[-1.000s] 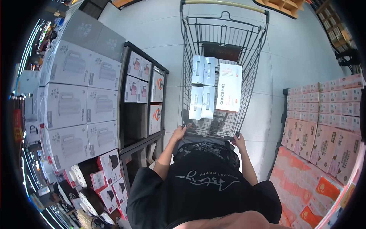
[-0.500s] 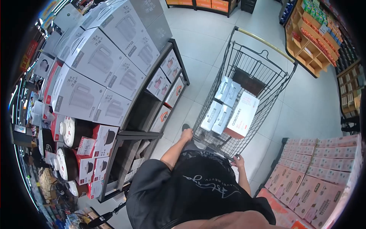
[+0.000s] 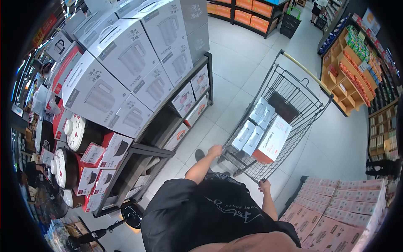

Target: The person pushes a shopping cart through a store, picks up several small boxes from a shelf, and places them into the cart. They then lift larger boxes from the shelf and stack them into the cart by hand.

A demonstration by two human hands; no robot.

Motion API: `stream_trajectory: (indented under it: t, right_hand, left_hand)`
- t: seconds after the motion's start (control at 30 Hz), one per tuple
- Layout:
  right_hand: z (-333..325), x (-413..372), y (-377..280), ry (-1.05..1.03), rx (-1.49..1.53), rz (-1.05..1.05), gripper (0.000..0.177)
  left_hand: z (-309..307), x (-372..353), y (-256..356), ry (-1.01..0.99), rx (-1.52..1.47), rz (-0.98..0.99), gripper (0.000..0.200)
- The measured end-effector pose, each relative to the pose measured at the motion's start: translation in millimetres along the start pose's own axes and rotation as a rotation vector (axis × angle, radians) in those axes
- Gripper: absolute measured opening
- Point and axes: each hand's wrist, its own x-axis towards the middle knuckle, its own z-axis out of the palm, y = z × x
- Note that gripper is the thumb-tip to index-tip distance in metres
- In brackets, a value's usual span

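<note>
A wire shopping cart (image 3: 310, 122) stands in front of me, its yellow handle bar on the far side. My left hand (image 3: 215, 151) is closed at the near left corner of the cart's rim. At the near right corner, the fingers of my right hand (image 3: 264, 186) are curled on the rim. Inside the cart lie several light blue-grey boxes (image 3: 254, 140) and a white and orange box (image 3: 276, 136) beside them. A dark panel (image 3: 284, 107) sits behind the boxes.
Stacked kettle boxes (image 3: 126, 54) fill a dark-framed shelf on the left, with lidded pots (image 3: 66, 168) nearer. Pink cartons (image 3: 331, 210) are piled at the lower right. A wooden display rack (image 3: 342, 80) and a black basket (image 3: 290, 25) stand farther off. A person (image 3: 317, 10) is in the distance.
The view has shifted, so the shelf and cartons sit lower in it. Both hands remain at the cart's near corners. More of the far aisle, with the basket and a distant person, now shows.
</note>
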Motion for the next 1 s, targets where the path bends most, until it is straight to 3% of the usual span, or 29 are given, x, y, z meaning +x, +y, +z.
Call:
stream_trajectory:
  t: [0.13, 0.27, 0.3, 0.43, 0.5, 0.6, 0.73, 0.8, 1.0]
  right_hand:
    - [-3.9, -5.8, -28.3, 0.05, -0.336, 0.081, 0.029]
    - [-13.7, -16.6, -74.0, 0.135, -0.921, -0.105, 0.037]
    - [-15.7, -32.7, -111.8, 0.041, -0.872, 0.061, 0.044]
    - [-4.9, -18.9, -200.4, 0.068, -0.742, -0.561, 0.047]
    - [6.9, -71.4, -316.9, 0.083, -0.606, -0.818, 0.051]
    - [31.0, -179.0, -482.2, -0.053, -0.341, -1.243, 0.041]
    - [65.3, -346.8, -640.2, -0.114, -0.292, -1.669, 0.033]
    - [89.7, -405.1, -709.1, -0.099, -0.265, -1.98, 0.029]
    - [168.0, -513.8, -869.1, 0.097, -0.33, -2.395, 0.031]
  left_hand:
    - [-18.3, 13.6, -25.5, -0.086, 0.01, 0.144, 0.031]
    - [-48.6, 27.8, -82.5, -0.146, -0.183, 0.285, 0.037]
    - [-53.7, 28.7, -101.8, -0.143, -0.237, 0.319, 0.039]
    - [-86.8, 11.0, -162.7, -0.105, -0.32, 0.31, 0.038]
    - [-108.3, 12.2, -183.7, -0.084, -0.404, 0.293, 0.039]
    - [-133.3, 21.5, -209.3, -0.063, -0.529, 0.244, 0.039]
    - [-166.9, -1.3, -230.2, 0.014, -0.704, 0.269, 0.037]
    - [-185.8, -7.3, -243.6, 0.045, -0.775, 0.294, 0.036]
    - [-199.5, -9.9, -268.0, 0.131, -0.913, 0.295, 0.035]
